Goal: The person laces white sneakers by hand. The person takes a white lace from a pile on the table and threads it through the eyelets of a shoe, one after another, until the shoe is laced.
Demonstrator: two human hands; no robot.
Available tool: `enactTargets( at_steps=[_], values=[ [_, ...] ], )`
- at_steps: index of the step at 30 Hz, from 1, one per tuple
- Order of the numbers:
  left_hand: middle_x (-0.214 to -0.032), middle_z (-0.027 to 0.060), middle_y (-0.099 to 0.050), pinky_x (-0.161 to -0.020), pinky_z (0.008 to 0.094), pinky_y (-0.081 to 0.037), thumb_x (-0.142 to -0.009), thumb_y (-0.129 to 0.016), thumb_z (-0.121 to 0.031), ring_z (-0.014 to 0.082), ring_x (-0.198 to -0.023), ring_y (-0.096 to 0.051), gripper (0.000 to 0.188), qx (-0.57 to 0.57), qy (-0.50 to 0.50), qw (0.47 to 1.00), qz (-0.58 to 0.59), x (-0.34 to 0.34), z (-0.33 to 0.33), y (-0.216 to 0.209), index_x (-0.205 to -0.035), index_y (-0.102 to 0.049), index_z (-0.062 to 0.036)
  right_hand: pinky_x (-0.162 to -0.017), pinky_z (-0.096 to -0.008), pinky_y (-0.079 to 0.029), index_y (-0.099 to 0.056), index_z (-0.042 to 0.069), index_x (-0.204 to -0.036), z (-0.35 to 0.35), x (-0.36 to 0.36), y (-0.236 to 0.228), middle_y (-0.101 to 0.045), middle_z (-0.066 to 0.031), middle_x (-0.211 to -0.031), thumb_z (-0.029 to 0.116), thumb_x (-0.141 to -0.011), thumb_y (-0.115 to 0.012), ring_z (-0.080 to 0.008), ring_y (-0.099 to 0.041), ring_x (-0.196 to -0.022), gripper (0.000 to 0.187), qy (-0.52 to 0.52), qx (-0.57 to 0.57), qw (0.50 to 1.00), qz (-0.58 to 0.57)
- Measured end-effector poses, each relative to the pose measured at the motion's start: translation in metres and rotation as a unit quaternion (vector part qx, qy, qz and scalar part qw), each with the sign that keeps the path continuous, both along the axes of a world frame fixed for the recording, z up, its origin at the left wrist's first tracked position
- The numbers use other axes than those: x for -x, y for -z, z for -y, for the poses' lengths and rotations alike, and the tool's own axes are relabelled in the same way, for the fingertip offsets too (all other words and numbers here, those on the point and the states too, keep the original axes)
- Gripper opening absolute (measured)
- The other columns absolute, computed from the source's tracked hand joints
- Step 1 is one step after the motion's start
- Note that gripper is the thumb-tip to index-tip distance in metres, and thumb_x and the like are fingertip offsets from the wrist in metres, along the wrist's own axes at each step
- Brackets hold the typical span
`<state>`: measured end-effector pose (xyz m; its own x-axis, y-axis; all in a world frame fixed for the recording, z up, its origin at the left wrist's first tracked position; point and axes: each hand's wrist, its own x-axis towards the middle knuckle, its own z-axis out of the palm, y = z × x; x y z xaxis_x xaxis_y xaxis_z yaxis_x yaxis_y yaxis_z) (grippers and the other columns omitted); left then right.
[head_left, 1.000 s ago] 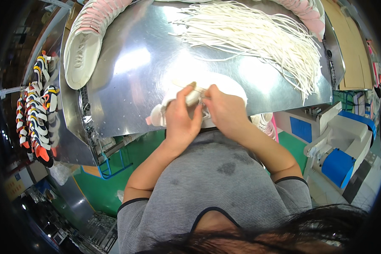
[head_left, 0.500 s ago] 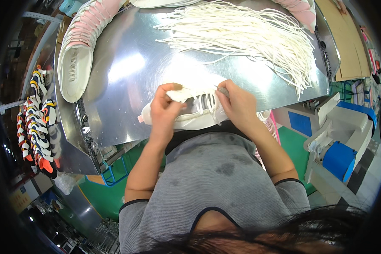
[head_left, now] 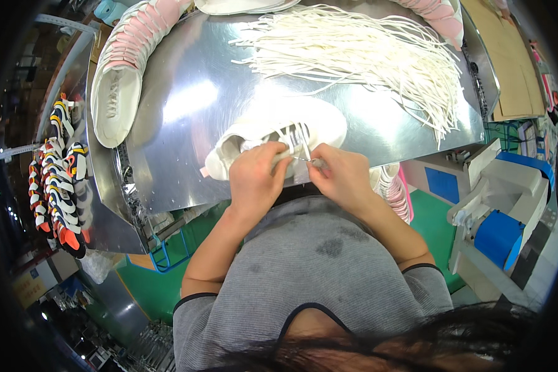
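Observation:
A white sneaker (head_left: 263,129) lies on the metal tabletop in front of me, its toe pointing right and its opening to the left. White shoelace (head_left: 303,137) crosses part of its front. My left hand (head_left: 257,177) is closed in a pinch on the near eyelet edge of the sneaker. Closed beside it, my right hand (head_left: 342,178) grips a small tool (head_left: 317,163) with a greyish end, and its thin metal shaft reaches toward the left fingertips. My fingers hide the shaft's tip and the lace end there.
A large bundle of white shoelaces (head_left: 353,53) is spread across the far side. Rows of nested white-and-pink shoes (head_left: 127,65) stand at the far left and far right. Colourful shoes (head_left: 59,180) hang beyond the left edge. A machine with blue covers (head_left: 499,239) stands at right.
Both hands have come nearer to me and closer together, from the shoe's tongue and far side to its near eyelet edge. The sneaker has tilted, showing more of its toe and opening.

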<state>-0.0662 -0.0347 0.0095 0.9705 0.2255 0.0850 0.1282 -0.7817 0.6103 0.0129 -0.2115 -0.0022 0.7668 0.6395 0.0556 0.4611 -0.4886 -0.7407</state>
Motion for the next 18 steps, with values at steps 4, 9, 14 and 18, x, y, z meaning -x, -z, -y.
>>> enactTargets(
  at_steps=[4, 9, 14, 18],
  values=[
    [-0.088, 0.0135, -0.069, -0.072, 0.0363, -0.051, -0.082, -0.077, -0.006, 0.0311, -0.081, -0.067, 0.017, 0.045, -0.021, 0.993, 0.106, -0.014, -0.01, 0.002, -0.094, -0.066, -0.0001, -0.055, -0.0384, -0.048, -0.06, 0.01, -0.084, 0.023, 0.005, -0.008, -0.064, -0.0059, -0.07, 0.019, -0.081, -0.069, -0.0268, -0.064, -0.06, 0.013, -0.188, 0.006, 0.981, 0.052],
    [-0.086, 0.0149, -0.067, -0.071, 0.0373, -0.05, -0.082, -0.076, -0.002, 0.0311, -0.079, -0.066, 0.017, 0.01, -0.024, 0.986, 0.163, -0.022, -0.013, -0.001, -0.094, -0.064, 0.0003, -0.055, -0.0332, -0.047, -0.074, 0.007, -0.091, 0.022, -0.006, -0.012, -0.064, -0.0107, -0.063, 0.021, -0.085, -0.072, -0.025, -0.061, -0.053, 0.016, 0.01, -0.064, 0.993, -0.097],
    [-0.084, 0.0143, -0.066, -0.069, 0.038, -0.05, -0.081, -0.075, -0.001, 0.0314, -0.078, -0.065, 0.017, 0.046, 0.06, 0.99, 0.116, -0.018, 0.0, -0.012, -0.093, -0.063, -0.0003, -0.058, -0.0257, -0.044, -0.073, 0.003, -0.099, -0.013, -0.031, 0.013, -0.064, -0.0031, -0.069, 0.02, -0.093, -0.07, -0.0079, -0.054, -0.061, 0.019, 0.056, -0.184, 0.948, -0.253],
    [-0.086, 0.0136, -0.065, -0.068, 0.0393, -0.049, -0.08, -0.075, 0.0, 0.0316, -0.076, -0.063, 0.02, -0.018, 0.046, 0.985, 0.164, -0.019, -0.007, -0.02, -0.097, -0.064, -0.0002, -0.062, -0.0245, -0.044, -0.072, 0.004, -0.102, -0.013, -0.013, 0.01, -0.063, 0.0041, -0.076, 0.022, -0.093, -0.07, -0.0031, -0.052, -0.071, 0.02, 0.023, -0.255, 0.864, -0.434]
  ],
)
